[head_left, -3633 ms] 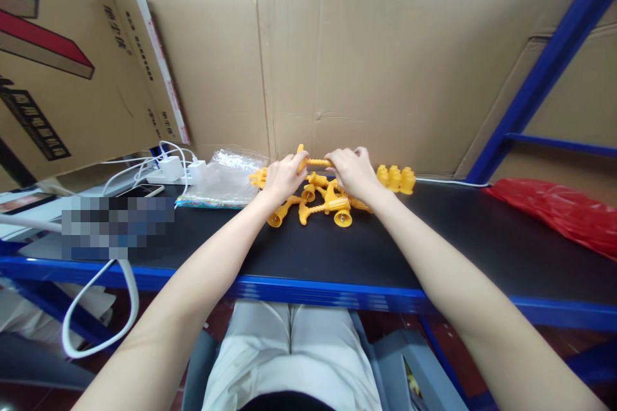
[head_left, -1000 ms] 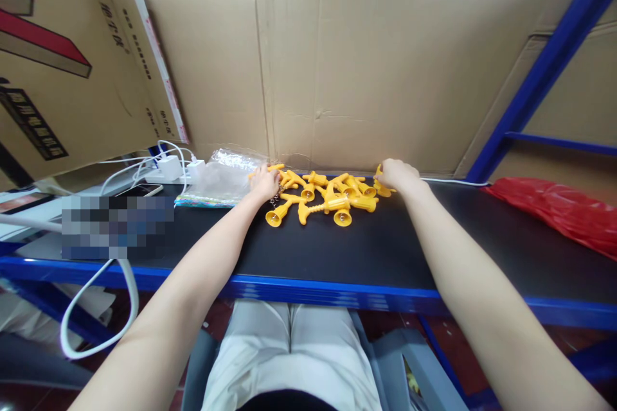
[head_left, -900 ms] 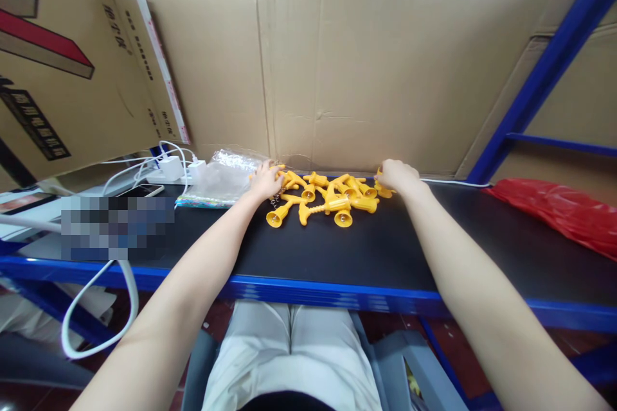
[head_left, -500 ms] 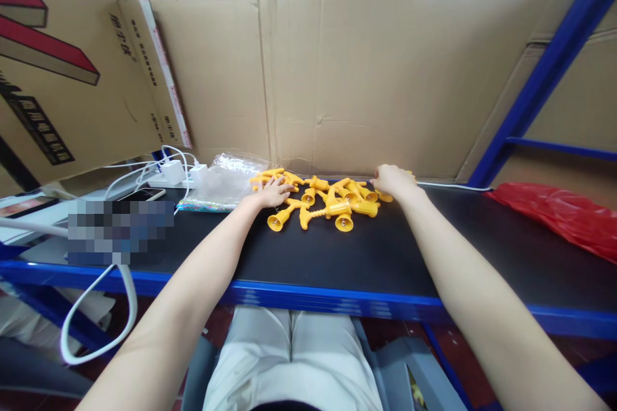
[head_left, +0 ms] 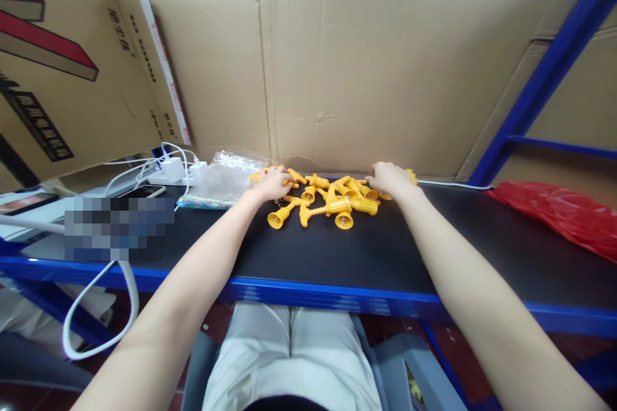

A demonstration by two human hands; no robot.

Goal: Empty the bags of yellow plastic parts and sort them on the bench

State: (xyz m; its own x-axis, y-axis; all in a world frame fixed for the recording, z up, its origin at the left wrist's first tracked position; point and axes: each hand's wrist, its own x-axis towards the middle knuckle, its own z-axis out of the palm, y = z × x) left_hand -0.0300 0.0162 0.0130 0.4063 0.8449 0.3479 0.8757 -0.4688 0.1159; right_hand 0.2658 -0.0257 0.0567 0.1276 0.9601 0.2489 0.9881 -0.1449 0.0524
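Yellow bell-shaped plastic parts (head_left: pixel 332 200) lie in a loose heap on the black surface (head_left: pixel 366 250), right up against the cardboard backing (head_left: pixel 366 70). My left hand (head_left: pixel 272 183) sits on the left end of the heap, fingers curled down onto a part there; I can't tell if it's actually gripping or just resting. My right hand (head_left: pixel 391 178) is on the right end, palm down, fingers bent over more parts, one yellow bit poking out behind the knuckles; grip not clear either. Two parts with ribbed stems lie nearest me, mouths facing front. Just left of the heap is a clear plastic bag (head_left: pixel 226 181), touching or almost touching the left hand. Further left, white chargers and cables (head_left: pixel 168 169) and a phone (head_left: pixel 139 191). Printed cardboard box (head_left: pixel 67 70) leans above that. Far right on the surface, well apart from the heap, a red plastic bag (head_left: pixel 559 212). Blue shelf frame (head_left: pixel 544 70) runs up the right side.
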